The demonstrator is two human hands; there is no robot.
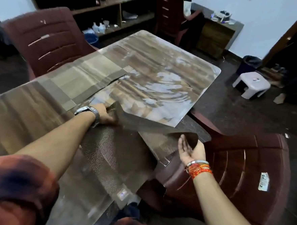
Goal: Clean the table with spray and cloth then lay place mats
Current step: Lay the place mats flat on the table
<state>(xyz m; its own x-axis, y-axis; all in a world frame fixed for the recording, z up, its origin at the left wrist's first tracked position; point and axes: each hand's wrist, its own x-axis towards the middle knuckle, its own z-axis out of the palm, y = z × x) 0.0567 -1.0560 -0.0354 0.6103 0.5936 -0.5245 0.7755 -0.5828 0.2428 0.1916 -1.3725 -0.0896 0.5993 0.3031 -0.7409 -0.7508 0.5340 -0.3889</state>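
Mat-laying step. Table [158, 60] looks wiped, wet streaks showing. My left hand [104, 114] pinches far corner of dark place mat [143, 124], lifted off mat stack [109, 155] at near edge. My right hand [189, 148] is palm up, fingers hooked under its right corner. Beige mat [80, 77] is laid far left. Next: carry to bare spot, flatten.

We saw a dark brown woven place mat [143, 124] raised off the worktop [164, 74] and bowed, its far corner pinched in our left grip [105, 114] and its near-right edge held in our right grip [189, 146]. Under it a second dark mat [109, 153] lay flat at the near edge. A tan mat [79, 79] lay flat farther left. The glossy wood-grain worktop showed curved wet smears.
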